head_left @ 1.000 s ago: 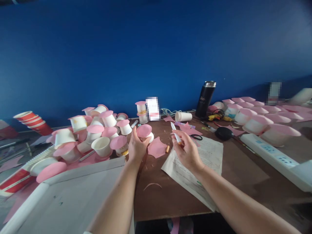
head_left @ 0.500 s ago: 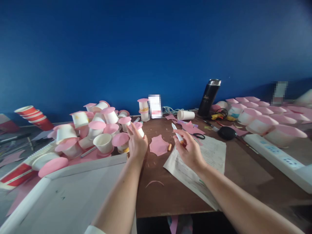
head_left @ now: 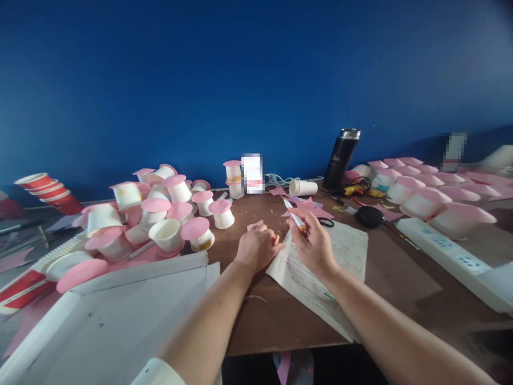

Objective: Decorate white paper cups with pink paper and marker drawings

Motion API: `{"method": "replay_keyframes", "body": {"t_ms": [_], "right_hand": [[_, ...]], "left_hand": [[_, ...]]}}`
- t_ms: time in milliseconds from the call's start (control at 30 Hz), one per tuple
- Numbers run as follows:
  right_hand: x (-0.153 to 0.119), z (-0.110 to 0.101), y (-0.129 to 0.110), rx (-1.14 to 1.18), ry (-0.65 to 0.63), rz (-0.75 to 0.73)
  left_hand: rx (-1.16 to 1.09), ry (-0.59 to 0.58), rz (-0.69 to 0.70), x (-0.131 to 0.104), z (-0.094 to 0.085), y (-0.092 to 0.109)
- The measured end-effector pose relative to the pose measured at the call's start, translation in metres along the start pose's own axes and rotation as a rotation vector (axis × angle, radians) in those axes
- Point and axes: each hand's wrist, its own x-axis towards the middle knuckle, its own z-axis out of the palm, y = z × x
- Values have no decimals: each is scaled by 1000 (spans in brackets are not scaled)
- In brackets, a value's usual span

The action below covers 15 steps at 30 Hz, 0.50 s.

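Brown tabletop (head_left: pixel 393 283), w/ small paper bits strewn mid-surface. Front ctr: thin curved pink sliver (head_left: pixel 256 298). Ctr: pink paper piece (head_left: pixel 255 225), partly hidden. R of ctr: printed sheet (head_left: pixel 344 262), set at an angle. Rear: nested white paper cups (head_left: pixel 303 187) on their side; blk flask (head_left: pixel 340 160) standing R of them. L of ctr: white cup w/ pink disc (head_left: pixel 223 216). R side: long white pwr strip (head_left: pixel 449 251), blk rounded obj. (head_left: pixel 369 216) nr its far end; pink-topped cups (head_left: pixel 425 203) grouped behind.

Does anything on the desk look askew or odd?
Yes, a few things. The white cup stack lies on its side near the back. Among the pink-topped cups at left, one open cup lacks a cover. A curled pink strip lies loose near the front. The black flask appears tilted, possibly lens distortion.
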Motion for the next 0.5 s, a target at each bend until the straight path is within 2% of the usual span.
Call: {"method": "replay_keyframes", "body": {"t_ms": [333,400,500], "right_hand": [[0,-2,-2,46,-9,13],[0,-2,-2,40,-10,12],[0,-1,-2,108,-6,27]], "left_hand": [[-8,-45,25,-2,-1,6],[-9,-19,34,-2,0,4],[-40,83,-19,0,0,-5]]}}
